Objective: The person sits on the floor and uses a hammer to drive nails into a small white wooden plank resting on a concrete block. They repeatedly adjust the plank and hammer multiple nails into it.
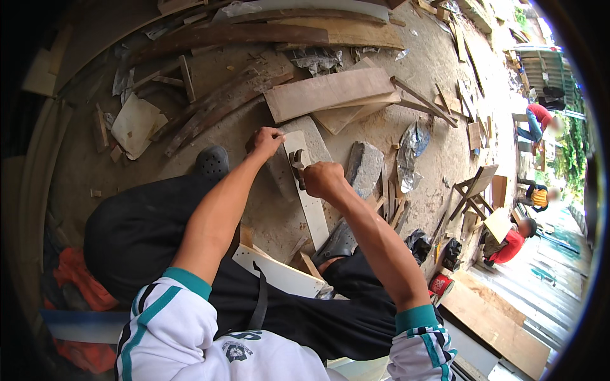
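Note:
A long narrow white strip (309, 206) with small holes lies lengthwise in front of me, its far end resting on a concrete block (318, 141). My right hand (324, 180) is a fist around a hammer, whose dark metal head (297, 162) is over the strip. At the strip's far left corner is my left hand (267, 142), its thumb and fingers pinched together. Whether a small piece sits between those fingertips is too small to tell. Another white panel with holes (279, 273) lies nearer, by my legs.
Wooden boards (330, 92) lie just beyond the block. A rough concrete chunk (364, 168) and crumpled foil (413, 155) are to the right. Scrap wood covers much of the ground. Several people are at the far right, one in a red shirt (508, 246) near a folding wooden chair (475, 187).

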